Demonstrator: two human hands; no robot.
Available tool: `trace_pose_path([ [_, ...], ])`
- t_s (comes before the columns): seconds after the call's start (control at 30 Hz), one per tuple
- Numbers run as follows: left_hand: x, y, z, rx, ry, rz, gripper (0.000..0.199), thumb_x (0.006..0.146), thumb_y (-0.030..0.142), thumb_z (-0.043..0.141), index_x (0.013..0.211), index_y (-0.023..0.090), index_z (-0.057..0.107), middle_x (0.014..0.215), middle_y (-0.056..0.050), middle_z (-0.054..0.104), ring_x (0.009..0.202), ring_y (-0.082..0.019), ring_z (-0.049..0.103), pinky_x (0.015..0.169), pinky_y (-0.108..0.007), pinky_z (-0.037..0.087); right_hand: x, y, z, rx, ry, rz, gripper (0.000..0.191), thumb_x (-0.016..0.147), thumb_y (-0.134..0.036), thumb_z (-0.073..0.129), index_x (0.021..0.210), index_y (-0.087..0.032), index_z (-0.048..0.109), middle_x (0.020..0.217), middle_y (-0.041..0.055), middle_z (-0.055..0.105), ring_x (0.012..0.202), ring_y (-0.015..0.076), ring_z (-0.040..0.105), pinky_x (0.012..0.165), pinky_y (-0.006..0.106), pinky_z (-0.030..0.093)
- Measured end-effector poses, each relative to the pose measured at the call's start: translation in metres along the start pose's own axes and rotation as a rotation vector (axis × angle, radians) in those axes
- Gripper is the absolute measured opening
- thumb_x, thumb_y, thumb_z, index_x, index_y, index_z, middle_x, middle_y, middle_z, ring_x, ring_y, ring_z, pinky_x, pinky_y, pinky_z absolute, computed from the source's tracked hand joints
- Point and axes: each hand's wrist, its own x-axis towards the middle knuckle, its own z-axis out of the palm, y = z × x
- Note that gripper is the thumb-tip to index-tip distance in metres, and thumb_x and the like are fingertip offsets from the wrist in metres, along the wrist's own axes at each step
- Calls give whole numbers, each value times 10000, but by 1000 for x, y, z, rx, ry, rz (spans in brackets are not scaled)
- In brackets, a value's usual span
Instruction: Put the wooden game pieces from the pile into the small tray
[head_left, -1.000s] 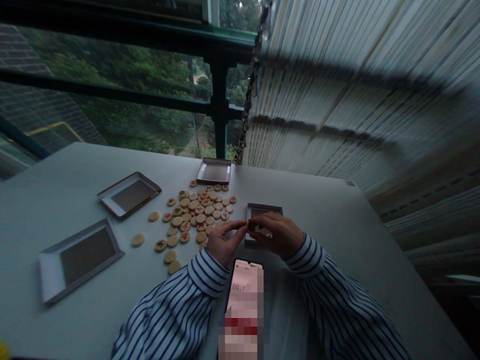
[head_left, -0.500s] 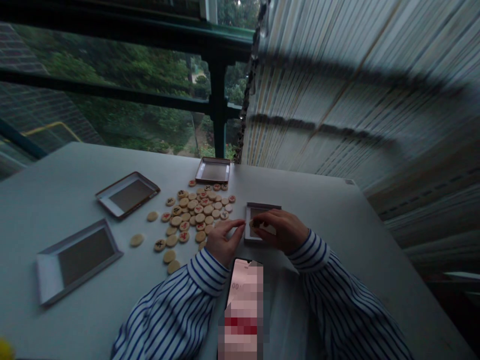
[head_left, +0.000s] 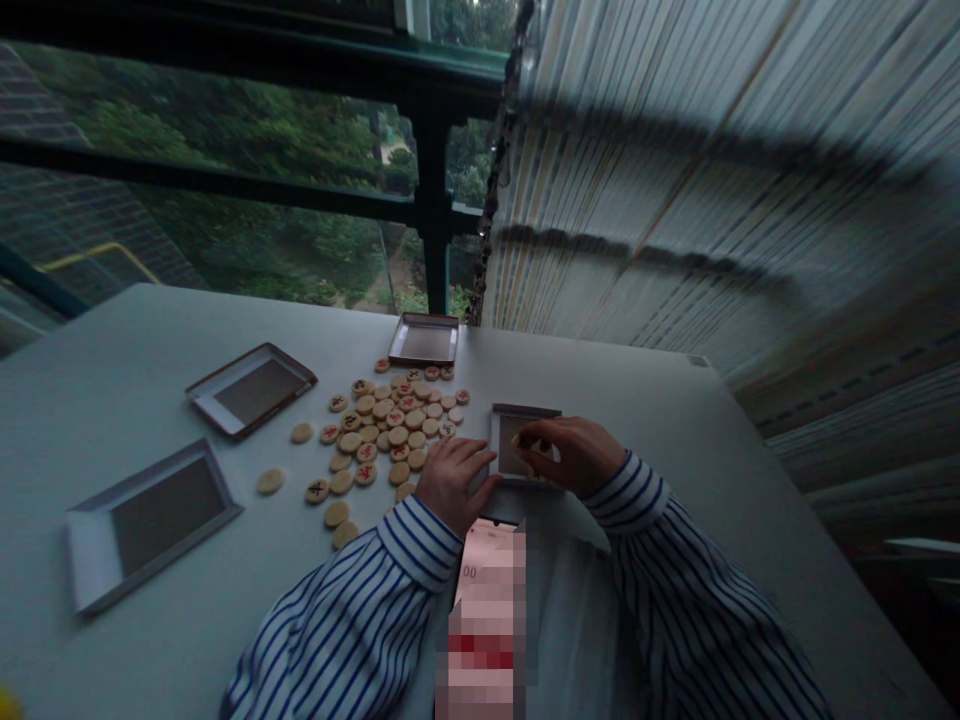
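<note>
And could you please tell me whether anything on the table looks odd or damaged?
I see no damage. Two discs lie apart, left of the loose pile, looking like strays. Coarse square blocks cover much of the phone, hiding its lower screen.

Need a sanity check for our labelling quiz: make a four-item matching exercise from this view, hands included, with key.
1. left hand
2. right hand
3. phone
4. loose discs

A. lit pink
B. round, some marked red, some black
C. pinching a held disc over a box
D. open, nothing visible in it

Pairs: 1-D, 2-C, 3-A, 4-B
</note>
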Motion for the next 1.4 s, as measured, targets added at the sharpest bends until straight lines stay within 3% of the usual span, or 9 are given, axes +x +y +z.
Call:
trace_pose_path([
  [0.47,-3,-5,2,40,-97,12,220,738,299,531,918,215,625,974,-57,647,942,-231,535,924,-494,296,3,5,14,-71,-118,37,194,761,-326,500,821,-199,635,791,45,637,707,139,568,607,231,382],
  [1.4,-3,0,0,44,-80,-17,203,721,290,555,898,229,634,959,-55,651,926,-228,540,944,-500,270,4,7,20,-119,-221,0,250,791,-388,457,837,-228,642,786,35,620,714,136,555,563,235,316],
])
